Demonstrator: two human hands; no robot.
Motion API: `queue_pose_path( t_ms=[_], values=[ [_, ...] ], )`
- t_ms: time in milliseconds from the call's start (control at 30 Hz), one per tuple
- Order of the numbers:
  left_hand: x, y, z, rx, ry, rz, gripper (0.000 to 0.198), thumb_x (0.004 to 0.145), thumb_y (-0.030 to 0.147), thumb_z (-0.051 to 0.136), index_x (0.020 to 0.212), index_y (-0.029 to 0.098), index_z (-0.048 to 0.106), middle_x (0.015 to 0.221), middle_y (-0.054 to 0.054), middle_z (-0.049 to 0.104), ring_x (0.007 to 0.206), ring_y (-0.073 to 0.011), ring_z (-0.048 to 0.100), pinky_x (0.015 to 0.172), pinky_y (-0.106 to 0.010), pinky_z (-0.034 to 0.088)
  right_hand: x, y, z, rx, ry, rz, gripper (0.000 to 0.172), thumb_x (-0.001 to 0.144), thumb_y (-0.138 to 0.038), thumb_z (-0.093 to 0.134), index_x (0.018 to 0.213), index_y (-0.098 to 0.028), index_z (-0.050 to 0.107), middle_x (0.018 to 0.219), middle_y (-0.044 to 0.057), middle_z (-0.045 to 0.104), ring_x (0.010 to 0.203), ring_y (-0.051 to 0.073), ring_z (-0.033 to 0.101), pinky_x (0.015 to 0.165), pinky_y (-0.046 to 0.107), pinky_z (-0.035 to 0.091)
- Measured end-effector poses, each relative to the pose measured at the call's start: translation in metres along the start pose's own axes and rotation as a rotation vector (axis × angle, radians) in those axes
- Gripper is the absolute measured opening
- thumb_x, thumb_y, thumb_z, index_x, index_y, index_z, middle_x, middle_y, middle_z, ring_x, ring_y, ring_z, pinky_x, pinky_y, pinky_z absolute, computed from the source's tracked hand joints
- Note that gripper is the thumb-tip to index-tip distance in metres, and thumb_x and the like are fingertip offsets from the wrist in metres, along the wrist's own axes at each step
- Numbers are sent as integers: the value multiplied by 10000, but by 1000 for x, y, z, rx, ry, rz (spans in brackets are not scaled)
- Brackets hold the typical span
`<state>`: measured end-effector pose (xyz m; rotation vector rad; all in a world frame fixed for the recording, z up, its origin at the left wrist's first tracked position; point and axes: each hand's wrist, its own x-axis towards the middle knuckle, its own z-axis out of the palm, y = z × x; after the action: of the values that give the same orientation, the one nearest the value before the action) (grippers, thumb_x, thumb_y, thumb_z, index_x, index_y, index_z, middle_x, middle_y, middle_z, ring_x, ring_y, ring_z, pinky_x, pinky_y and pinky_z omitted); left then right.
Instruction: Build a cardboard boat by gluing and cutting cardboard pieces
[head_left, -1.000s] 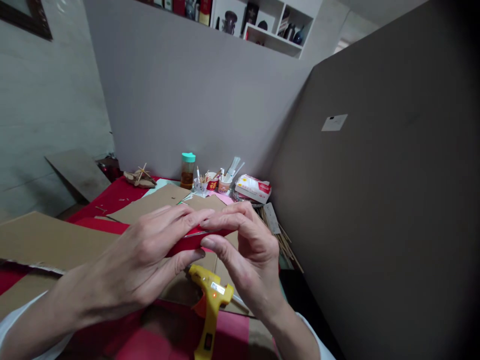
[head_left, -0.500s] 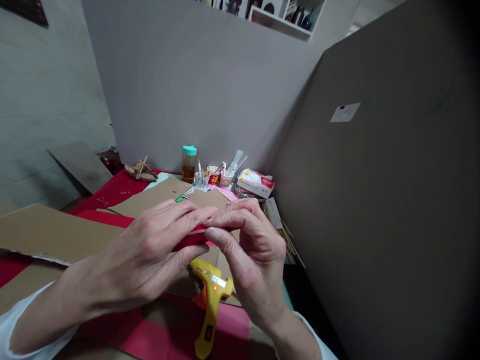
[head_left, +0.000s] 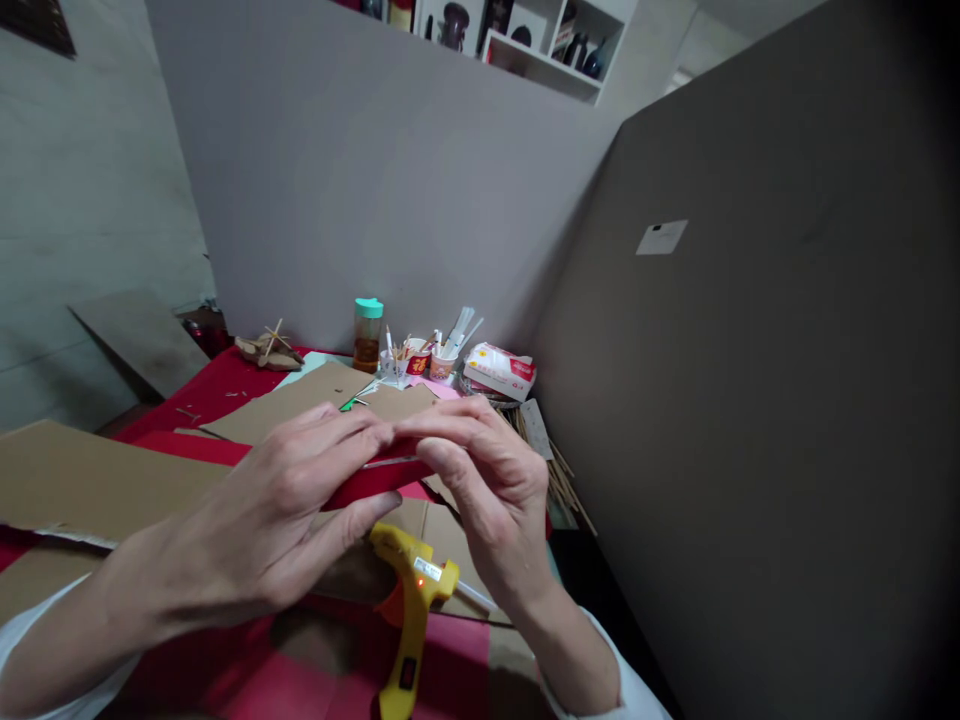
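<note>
Between both hands is a flat red piece [head_left: 375, 481] with a pale edge line, perhaps covered card; the fingers hide much of it. My left hand [head_left: 292, 510] is closed on its left part, fingers over the top and thumb below. My right hand [head_left: 487, 480] grips the right end, thumb on the near edge and fingers across the top. Just below the hands lies a yellow hot glue gun [head_left: 412, 600], its small light glowing orange and a glue stick [head_left: 475, 597] coming out of its back.
Cardboard sheets [head_left: 112, 480] and red paper [head_left: 450, 655] cover the table. Along the back stand a teal-lidded bottle [head_left: 367, 335], cups of sticks [head_left: 444, 366] and a tissue pack [head_left: 500, 371]. Thin wooden sticks [head_left: 561, 475] lie beside the right grey partition [head_left: 720, 400].
The right fingers have slid along the red piece and stretched out flatter, so more of it shows. The left thumb has moved slightly away from its lower edge. The whole view has shifted a little.
</note>
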<state>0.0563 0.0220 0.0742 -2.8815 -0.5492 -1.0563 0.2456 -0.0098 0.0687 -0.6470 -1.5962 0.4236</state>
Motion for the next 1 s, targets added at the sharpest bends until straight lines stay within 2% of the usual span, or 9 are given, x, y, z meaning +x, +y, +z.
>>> queue_pose_path(
  t_ms=[100,233,333,433,533,600,667,833,1000],
  values=[
    [0,3,-3,88,52,49,361,973,109,453,1309,223,521,1195,-57,688,1085,-224,639,872,-338,494,3,1,-9,0,3,-14,228,977,-237,619,1174,-231,735,1082,37,729,1026,180,656,941,359,499],
    [-2,6,-6,37,110,-22,398,980,121,468,1365,215,508,1308,-61,671,1194,-202,622,977,-319,499,3,8,-16,47,13,-67,289,991,-354,563,1204,-225,710,1064,50,726,978,197,646,919,394,507],
    [-1,9,-8,-44,162,-36,413,989,139,469,1391,229,493,1308,-44,678,1211,-155,626,995,-251,506,3,10,-14,31,-57,-109,328,936,-363,615,1224,-220,681,1092,61,712,991,217,643,910,418,520],
    [1,12,-7,-161,177,-69,357,1021,181,397,1334,278,540,1130,-8,733,1027,-129,704,812,-193,574,2,5,-7,-109,-78,-110,192,894,-221,630,1077,-195,683,1003,55,695,942,201,638,861,387,522],
    [1,14,1,-290,207,-236,289,1036,228,389,1267,284,554,982,16,731,840,-120,718,660,-177,572,-1,-4,2,-243,-11,-58,51,897,-157,583,869,-177,621,829,19,617,778,152,584,716,306,482],
    [0,15,7,-267,319,-304,208,1015,214,471,1184,267,579,937,21,713,799,-113,697,649,-181,550,-4,-9,6,-303,22,-54,71,895,-153,567,828,-175,573,790,8,576,729,138,547,668,289,448],
    [-1,15,12,-125,451,-259,192,970,142,556,1115,249,624,952,13,697,835,-115,671,717,-210,534,-7,-13,8,-353,25,-66,60,898,-151,540,846,-167,566,788,16,566,721,142,530,654,295,431],
    [-5,18,14,157,609,-142,409,889,15,620,1191,286,673,996,-11,653,874,-148,615,789,-315,511,-13,-20,13,-414,11,-168,68,879,-97,510,882,-144,558,780,39,568,708,155,526,616,311,408],
    [-16,19,9,209,552,-40,753,868,-6,627,1489,389,467,1126,-17,644,1001,-210,598,872,-397,494,-16,-23,16,-440,21,-270,205,839,-55,505,1019,-84,600,866,80,629,749,169,551,646,336,452]
  ],
)
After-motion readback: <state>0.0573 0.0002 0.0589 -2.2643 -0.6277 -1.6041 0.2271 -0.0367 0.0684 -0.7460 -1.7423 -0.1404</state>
